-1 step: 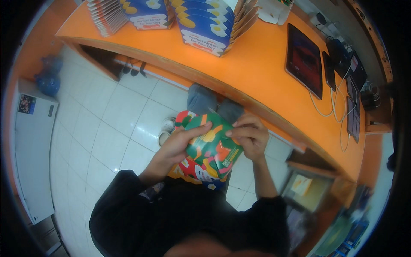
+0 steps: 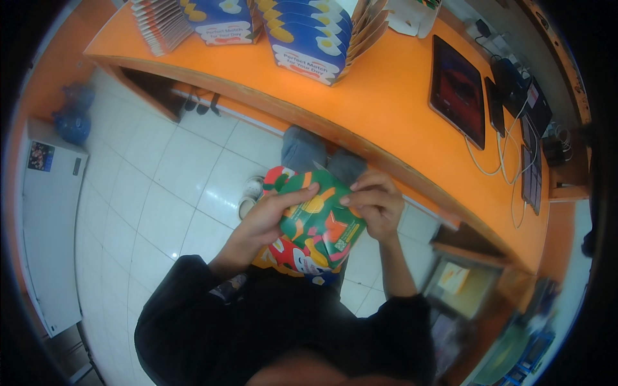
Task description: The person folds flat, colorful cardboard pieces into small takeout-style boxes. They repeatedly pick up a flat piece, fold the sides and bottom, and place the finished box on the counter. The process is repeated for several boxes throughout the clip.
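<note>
Over my lap is a green printed paper food box [image 2: 313,215] with yellow, orange and pink shapes. It looks folded nearly flat. My left hand [image 2: 262,217] is closed on its left side, thumb lying across the top face and the other fingers hidden beneath. At the upper right edge, my right hand [image 2: 381,204] pinches the same box between thumb and fingers. Below it on my lap lie more printed cartons, a red one [image 2: 288,253] with a cartoon figure and part of a blue one [image 2: 327,277]; how they are stacked is hidden.
An orange counter [image 2: 380,96] curves ahead and to the right. Blue formed cartons [image 2: 308,55] stand nested at its far side, beside a row of upright cartons [image 2: 161,29]. A tablet [image 2: 457,90], a phone [image 2: 494,106] and cables lie at the right. A white cabinet [image 2: 51,231] stands left.
</note>
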Demonstrator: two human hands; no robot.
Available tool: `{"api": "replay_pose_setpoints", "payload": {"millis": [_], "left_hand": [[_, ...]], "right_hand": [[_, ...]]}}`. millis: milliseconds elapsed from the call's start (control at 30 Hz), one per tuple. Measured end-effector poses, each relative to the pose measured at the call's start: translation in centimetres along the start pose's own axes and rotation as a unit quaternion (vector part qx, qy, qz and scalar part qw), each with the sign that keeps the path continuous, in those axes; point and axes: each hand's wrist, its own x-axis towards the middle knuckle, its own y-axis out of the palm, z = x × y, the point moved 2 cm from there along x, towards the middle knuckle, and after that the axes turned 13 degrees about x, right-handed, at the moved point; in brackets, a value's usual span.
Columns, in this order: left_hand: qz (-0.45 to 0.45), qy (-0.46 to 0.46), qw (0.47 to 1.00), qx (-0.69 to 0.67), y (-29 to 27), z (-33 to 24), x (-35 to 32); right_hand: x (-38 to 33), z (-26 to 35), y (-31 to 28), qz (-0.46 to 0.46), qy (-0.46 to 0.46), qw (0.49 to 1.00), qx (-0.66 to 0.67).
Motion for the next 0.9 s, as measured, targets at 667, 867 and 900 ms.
{"api": "replay_pose_setpoints", "payload": {"millis": [667, 867, 900], "left_hand": [[-0.054, 0.129, 0.966, 0.218, 0.5, -0.4, 0.5], [-0.067, 0.140, 0.967, 0.204, 0.6, 0.0, 0.4], [-0.067, 0.138, 0.968, 0.199, 0.6, 0.0, 0.3]], "right_hand": [[0.5, 0.9, 0.7, -0.096, 0.294, 0.948, 0.072], [-0.2, 0.2, 0.6, -0.098, 0.305, 0.942, 0.099], [-0.4, 0.2, 0.6, -0.094, 0.306, 0.943, 0.090]]}}
